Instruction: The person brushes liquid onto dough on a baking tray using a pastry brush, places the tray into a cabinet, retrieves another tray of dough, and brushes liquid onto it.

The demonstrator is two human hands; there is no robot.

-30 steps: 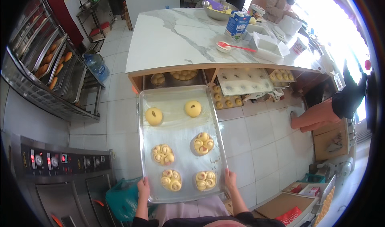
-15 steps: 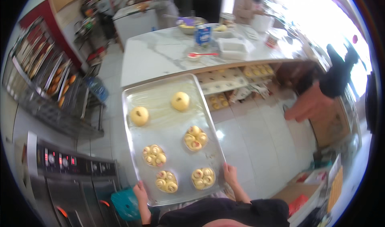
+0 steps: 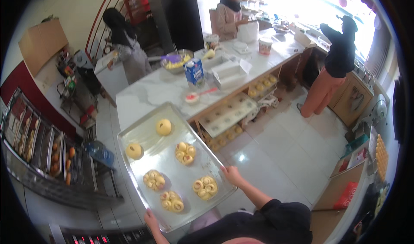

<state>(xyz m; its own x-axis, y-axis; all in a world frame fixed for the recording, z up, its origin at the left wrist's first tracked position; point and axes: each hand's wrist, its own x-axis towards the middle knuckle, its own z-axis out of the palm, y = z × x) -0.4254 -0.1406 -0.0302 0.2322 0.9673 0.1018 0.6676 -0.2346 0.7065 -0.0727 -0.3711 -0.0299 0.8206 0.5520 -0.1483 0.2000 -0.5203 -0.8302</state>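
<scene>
both hands pinch the baking tray [image 3: 181, 177] by its long rims: your left hand [image 3: 151, 220] at the left side near the close corner, your right hand [image 3: 232, 176] at the right side near the other close corner. fingers under the tray are hidden. biggest first: marble-topped counter [image 3: 142, 91] ahead of you, metal rack [image 3: 82, 196] off to your left. tray is in front of your body, skewed, far end toward the left; it overlaps the counter edge in view, can't tell if it touches. on the counter: steel bowl [image 3: 173, 71], blue-and-white carton [image 3: 194, 72]. on the tray: four swirl-cluster buns [image 3: 205, 188] at your end, two smooth round buns [image 3: 163, 127] at the far end.
</scene>
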